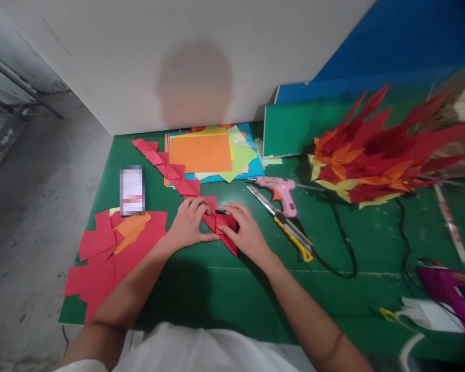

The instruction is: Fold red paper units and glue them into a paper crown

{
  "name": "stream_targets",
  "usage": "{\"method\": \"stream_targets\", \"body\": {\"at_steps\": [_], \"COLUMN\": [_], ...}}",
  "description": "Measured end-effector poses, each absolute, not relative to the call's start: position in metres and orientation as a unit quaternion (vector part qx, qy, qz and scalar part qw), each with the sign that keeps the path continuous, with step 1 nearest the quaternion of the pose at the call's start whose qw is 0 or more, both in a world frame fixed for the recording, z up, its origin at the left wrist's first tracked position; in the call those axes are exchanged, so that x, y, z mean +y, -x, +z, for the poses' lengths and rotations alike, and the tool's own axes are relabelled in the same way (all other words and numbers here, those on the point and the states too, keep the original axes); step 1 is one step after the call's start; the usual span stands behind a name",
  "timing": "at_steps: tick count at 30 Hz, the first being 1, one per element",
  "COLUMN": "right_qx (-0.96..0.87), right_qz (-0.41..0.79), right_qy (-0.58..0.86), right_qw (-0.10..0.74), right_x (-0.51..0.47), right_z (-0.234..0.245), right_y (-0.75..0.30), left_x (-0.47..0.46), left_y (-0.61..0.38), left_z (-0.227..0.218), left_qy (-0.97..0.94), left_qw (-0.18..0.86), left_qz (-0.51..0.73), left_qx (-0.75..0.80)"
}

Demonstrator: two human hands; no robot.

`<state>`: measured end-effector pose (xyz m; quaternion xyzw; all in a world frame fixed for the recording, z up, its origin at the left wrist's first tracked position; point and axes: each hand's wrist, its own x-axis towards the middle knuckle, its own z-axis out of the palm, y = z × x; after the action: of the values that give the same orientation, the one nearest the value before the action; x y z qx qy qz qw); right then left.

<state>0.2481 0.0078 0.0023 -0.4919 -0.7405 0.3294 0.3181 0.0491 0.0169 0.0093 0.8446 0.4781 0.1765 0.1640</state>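
A long chain of folded red paper pieces [166, 168] runs diagonally across the green mat [217, 289], from the back left down to my hands. My left hand [189, 222] lies on its near end, fingers curled and pressing the red paper down. My right hand [246, 230] rests on the same end from the right, fingers bent over the fold and pressing it flat against the mat. A small dark spot shows on the paper between the two hands; I cannot make out what it is.
A stack of coloured sheets topped by orange [201, 152] lies behind. Loose red and orange squares [112, 248] and a phone [132, 190] sit left. A pink glue gun [281, 191], a yellow utility knife [282, 222], a black cable and a red-orange paper flame piece [375, 155] lie right.
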Motion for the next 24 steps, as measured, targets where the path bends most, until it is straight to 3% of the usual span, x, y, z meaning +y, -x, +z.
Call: {"method": "stream_targets", "body": {"at_steps": [6,13,24], "right_qx": [-0.774,-0.838,-0.828], "right_qz": [0.31,0.237,0.301], "right_qy": [0.468,0.425,0.397], "right_qw": [0.293,0.249,0.257], "right_x": [0.006,0.002,0.002], "right_z": [0.004,0.006,0.005], "right_y": [-0.254,-0.258,-0.26], "left_x": [0.018,0.02,0.02], "left_y": [-0.043,-0.046,-0.043], "left_z": [0.017,0.016,0.012], "left_qy": [-0.839,-0.84,-0.842], "left_qw": [0.224,0.194,0.202], "left_qz": [0.165,0.161,0.166], "left_qx": [0.469,0.481,0.472]}}
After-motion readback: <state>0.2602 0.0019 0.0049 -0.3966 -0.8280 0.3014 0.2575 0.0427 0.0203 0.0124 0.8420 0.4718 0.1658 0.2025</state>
